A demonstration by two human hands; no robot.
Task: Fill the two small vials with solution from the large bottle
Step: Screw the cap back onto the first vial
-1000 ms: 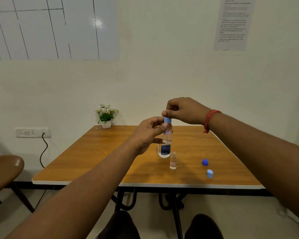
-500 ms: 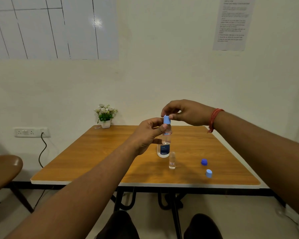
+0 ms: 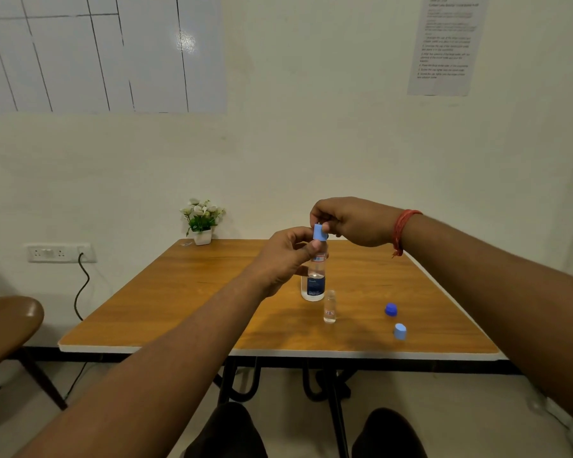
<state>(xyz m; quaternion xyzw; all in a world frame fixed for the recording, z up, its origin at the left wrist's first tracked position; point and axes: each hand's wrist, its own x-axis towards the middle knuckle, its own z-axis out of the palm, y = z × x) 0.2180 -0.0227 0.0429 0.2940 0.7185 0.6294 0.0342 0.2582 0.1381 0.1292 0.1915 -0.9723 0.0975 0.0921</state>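
My left hand point(image 3: 286, 259) holds a small clear vial point(image 3: 319, 259) with a red-printed label up above the table. My right hand point(image 3: 351, 221) pinches a light blue cap point(image 3: 318, 232) at the top of that vial. Right behind and below stands the large bottle point(image 3: 313, 287), clear with a dark blue label, partly hidden by the held vial and my left fingers. A second small vial point(image 3: 329, 307) stands upright and uncapped on the table just right of the bottle. A dark blue cap point(image 3: 391, 309) and another light blue cap point(image 3: 400, 331) lie further right.
The wooden table point(image 3: 179, 312) has a white front edge. A small potted plant point(image 3: 202, 221) stands at its back left corner. A brown chair point(image 3: 7, 325) is at the left, near a wall socket point(image 3: 58, 252) with a cable.
My right hand's fingers have shifted around the light blue cap on the held vial, and the wrist has dropped a little. The left hand and the items on the table stay put.
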